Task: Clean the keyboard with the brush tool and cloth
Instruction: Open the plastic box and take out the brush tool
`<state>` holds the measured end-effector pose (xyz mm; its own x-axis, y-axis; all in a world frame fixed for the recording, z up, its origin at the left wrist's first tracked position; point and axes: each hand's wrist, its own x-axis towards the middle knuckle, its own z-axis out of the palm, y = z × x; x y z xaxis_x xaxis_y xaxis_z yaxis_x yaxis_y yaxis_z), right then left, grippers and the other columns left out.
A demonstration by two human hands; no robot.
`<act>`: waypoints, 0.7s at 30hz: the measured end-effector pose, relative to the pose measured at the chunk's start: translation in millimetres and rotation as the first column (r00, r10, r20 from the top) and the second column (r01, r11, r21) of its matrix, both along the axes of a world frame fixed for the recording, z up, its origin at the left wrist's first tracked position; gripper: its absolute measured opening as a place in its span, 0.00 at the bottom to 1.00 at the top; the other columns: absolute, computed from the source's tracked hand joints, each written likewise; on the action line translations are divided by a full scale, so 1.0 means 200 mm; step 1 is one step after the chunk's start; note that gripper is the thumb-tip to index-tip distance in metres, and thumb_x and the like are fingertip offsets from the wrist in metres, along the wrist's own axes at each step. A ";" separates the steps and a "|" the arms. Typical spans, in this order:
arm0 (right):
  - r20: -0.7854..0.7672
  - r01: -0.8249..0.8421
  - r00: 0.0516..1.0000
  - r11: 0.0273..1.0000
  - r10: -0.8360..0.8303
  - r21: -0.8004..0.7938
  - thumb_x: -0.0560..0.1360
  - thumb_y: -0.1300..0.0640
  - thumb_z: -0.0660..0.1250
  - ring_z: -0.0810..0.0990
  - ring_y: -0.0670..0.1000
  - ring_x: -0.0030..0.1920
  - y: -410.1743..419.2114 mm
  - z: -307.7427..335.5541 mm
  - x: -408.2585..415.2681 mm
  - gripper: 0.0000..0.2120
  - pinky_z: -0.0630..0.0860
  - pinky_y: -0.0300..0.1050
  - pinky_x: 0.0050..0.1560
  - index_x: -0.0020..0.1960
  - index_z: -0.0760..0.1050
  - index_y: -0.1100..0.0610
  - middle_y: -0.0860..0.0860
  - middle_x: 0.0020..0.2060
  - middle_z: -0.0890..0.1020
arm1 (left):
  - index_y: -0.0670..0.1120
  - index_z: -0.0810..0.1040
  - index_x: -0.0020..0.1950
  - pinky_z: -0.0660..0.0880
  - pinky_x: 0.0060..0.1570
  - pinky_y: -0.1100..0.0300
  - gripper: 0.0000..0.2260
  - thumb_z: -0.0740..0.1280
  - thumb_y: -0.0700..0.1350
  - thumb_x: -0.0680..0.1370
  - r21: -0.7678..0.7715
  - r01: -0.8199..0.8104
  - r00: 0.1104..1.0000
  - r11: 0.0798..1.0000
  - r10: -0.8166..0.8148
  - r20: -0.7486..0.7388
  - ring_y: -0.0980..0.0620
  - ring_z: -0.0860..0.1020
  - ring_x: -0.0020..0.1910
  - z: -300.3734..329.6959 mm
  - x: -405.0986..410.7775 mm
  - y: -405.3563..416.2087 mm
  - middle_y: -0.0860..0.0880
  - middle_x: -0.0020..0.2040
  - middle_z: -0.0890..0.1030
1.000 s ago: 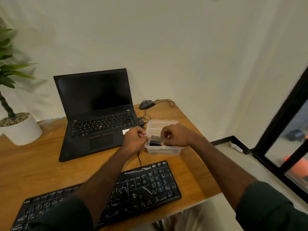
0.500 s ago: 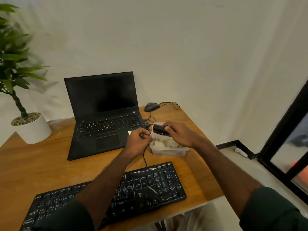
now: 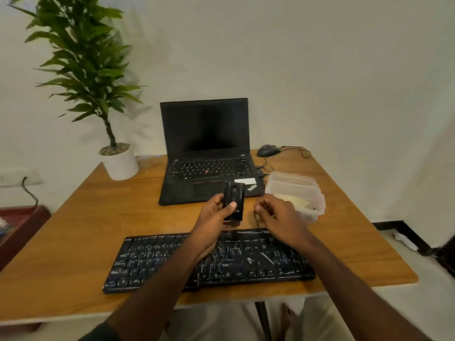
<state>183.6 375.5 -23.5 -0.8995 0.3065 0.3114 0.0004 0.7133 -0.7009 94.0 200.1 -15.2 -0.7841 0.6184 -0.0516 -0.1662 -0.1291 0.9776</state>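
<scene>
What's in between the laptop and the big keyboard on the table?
In the head view, the left hand holds a black brush tool upright there, above the table. The right hand hovers beside it, holding nothing.

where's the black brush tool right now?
Head view, centre: the black rectangular brush tool is held upright in the left hand, above the desk between the black keyboard and the open black laptop.
</scene>
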 end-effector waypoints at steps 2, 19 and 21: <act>0.012 -0.063 0.998 0.994 0.063 0.089 0.81 0.56 0.65 0.79 0.41 0.44 -0.07 -0.04 0.03 0.05 0.76 0.42 0.46 0.47 0.77 0.49 0.42 0.41 0.81 | 0.44 0.76 0.62 0.80 0.45 0.46 0.09 0.61 0.39 0.83 0.023 -0.047 0.999 0.999 0.046 0.029 0.41 0.84 0.52 -0.02 0.00 -0.14 0.38 0.55 0.84; 0.100 -0.039 0.995 0.886 -0.009 0.462 0.82 0.51 0.59 0.75 0.45 0.50 -0.34 -0.13 0.13 0.06 0.70 0.54 0.58 0.51 0.75 0.46 0.43 0.47 0.80 | 0.43 0.78 0.59 0.81 0.36 0.56 0.08 0.63 0.43 0.83 -0.131 -0.112 0.945 0.985 0.065 -0.321 0.48 0.84 0.42 -0.02 0.09 -0.63 0.42 0.46 0.85; 0.108 -0.043 0.994 0.882 -0.008 0.469 0.82 0.50 0.59 0.75 0.45 0.50 -0.34 -0.13 0.13 0.06 0.70 0.54 0.58 0.51 0.75 0.46 0.42 0.47 0.80 | 0.42 0.79 0.58 0.81 0.35 0.55 0.07 0.64 0.43 0.83 -0.142 -0.114 0.937 0.983 0.059 -0.345 0.48 0.84 0.41 -0.01 0.08 -0.64 0.43 0.44 0.85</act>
